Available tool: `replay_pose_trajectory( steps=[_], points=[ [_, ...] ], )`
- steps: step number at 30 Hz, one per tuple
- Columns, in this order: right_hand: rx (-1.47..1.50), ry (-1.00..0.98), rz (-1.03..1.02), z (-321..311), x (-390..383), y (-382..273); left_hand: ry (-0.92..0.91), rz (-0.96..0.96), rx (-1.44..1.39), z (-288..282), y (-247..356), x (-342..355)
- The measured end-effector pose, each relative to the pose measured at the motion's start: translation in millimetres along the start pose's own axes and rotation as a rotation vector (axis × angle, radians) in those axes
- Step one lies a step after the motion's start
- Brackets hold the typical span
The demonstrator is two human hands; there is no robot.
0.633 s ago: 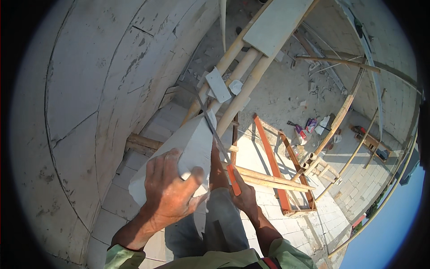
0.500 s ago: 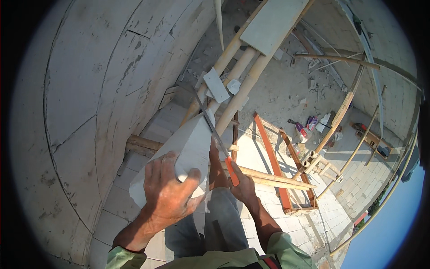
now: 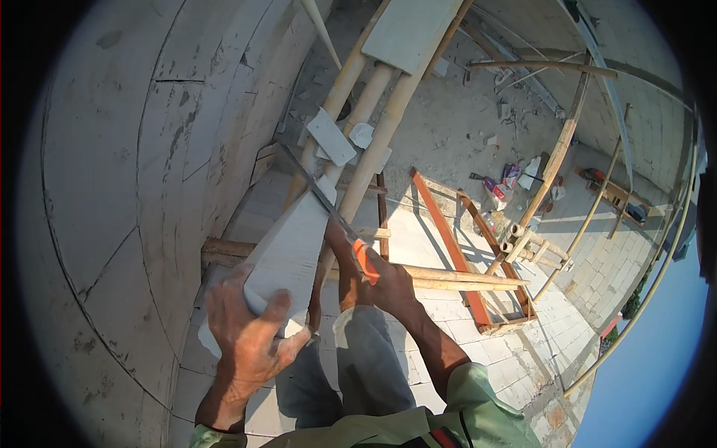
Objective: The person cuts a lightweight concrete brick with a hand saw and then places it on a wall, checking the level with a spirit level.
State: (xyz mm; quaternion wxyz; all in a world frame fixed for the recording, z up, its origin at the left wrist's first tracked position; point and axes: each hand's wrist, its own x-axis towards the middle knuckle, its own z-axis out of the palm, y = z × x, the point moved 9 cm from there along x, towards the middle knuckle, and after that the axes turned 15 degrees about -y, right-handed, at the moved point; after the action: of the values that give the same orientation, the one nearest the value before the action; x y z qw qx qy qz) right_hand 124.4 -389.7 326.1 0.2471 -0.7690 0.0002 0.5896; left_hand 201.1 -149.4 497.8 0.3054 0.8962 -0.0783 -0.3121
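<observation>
White block (image 3: 290, 237) sits slanted in front of the legs (image 3: 366, 355), left hand (image 3: 250, 325) spread over its near end, right hand (image 3: 390, 287) wrapped round the saw's (image 3: 323, 198) orange handle. Blade crosses the far edge, near the bamboo poles (image 3: 389, 123). Wall's (image 3: 112, 187) on the left, way more open room right.

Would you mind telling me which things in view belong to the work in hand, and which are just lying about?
In use:
- orange-handled saw, in the right hand
- white block, under the left hand

Apparently just lying about:
- reddish-brown wooden frame
- small white slab on the bamboo poles
- purple packet
</observation>
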Motion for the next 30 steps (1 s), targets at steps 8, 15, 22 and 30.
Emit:
replay_pose_trajectory(
  steps=[8, 15, 22, 30],
  points=[
    [0.027, 0.19, -0.146, -5.2, -59.4, -7.6, 0.03, -0.082, -0.023, -1.0, -19.2, -2.8],
    [-0.206, 0.031, -0.047, 0.8, 21.4, 3.7, 0.082, -0.072, -0.004, -0.9, -11.5, -0.9],
    [-0.021, 0.158, -0.13, -9.3, -30.5, -16.0, 0.15, -0.014, -0.039, -16.8, -25.1, 4.6],
    [-0.07, 0.14, -0.075, -12.4, 32.8, -23.1, 0.159, -0.033, -0.029, -20.9, -19.3, 14.0]
  ],
)
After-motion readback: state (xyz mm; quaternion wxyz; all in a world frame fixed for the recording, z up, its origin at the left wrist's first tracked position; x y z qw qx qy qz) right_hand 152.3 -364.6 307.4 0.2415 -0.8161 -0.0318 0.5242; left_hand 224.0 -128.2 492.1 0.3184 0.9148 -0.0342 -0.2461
